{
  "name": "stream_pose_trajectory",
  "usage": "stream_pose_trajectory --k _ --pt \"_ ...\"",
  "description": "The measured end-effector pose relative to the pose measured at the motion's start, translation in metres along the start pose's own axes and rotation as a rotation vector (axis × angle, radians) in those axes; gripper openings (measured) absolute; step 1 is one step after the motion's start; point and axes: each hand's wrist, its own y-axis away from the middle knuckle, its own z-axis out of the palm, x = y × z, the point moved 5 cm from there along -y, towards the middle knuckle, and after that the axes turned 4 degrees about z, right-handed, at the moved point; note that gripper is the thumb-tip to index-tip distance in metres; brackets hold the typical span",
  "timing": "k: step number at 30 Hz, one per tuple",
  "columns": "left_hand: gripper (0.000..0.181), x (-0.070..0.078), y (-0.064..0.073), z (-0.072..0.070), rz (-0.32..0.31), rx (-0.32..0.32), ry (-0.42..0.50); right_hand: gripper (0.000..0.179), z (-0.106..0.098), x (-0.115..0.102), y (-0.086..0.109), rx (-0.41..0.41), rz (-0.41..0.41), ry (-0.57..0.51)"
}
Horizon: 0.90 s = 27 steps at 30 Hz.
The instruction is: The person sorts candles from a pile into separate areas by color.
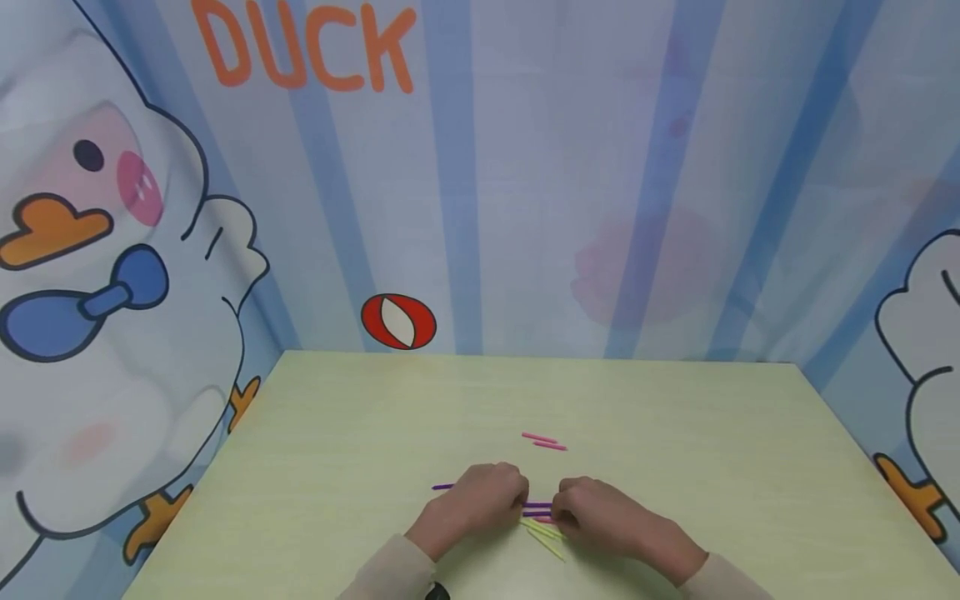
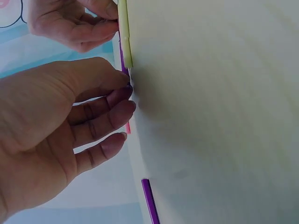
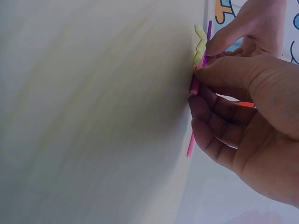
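Note:
My left hand (image 1: 491,492) and right hand (image 1: 600,512) face each other low over the table. Between them run two thin purple sticks (image 1: 537,505), lying side by side. In the left wrist view, the thumb and forefinger of my left hand (image 2: 70,107) pinch the near end of a purple stick (image 2: 123,58). On the other side my right hand (image 3: 252,102) pinches at the opposite end, its thumb beside a pink stick (image 3: 195,86). Several yellow sticks (image 1: 546,537) lie just in front of the purple pair, partly fanned out.
Beyond my hands, two pink sticks (image 1: 550,446) lie on the pale yellow table (image 1: 360,417). Another purple stick (image 1: 442,487) pokes out behind my left hand. A duck-printed cloth backdrop (image 1: 525,183) rises at the table's far edge and along both sides.

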Motion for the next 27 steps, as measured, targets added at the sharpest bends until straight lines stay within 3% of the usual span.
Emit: stream_pose_trajectory --k 6,14,27 --pt "0.007 -0.012 0.007 -0.002 -0.03 0.021 0.017 0.013 0.0 0.0 0.0 0.002 -0.006 -0.006" --pt "0.008 -0.033 0.026 -0.009 -0.06 0.072 0.038 0.011 0.0 0.001 -0.001 -0.023 0.017 -0.024" --pt "0.006 -0.053 0.048 -0.015 -0.131 0.074 0.079 0.012 0.001 0.002 -0.002 -0.012 0.009 -0.051"
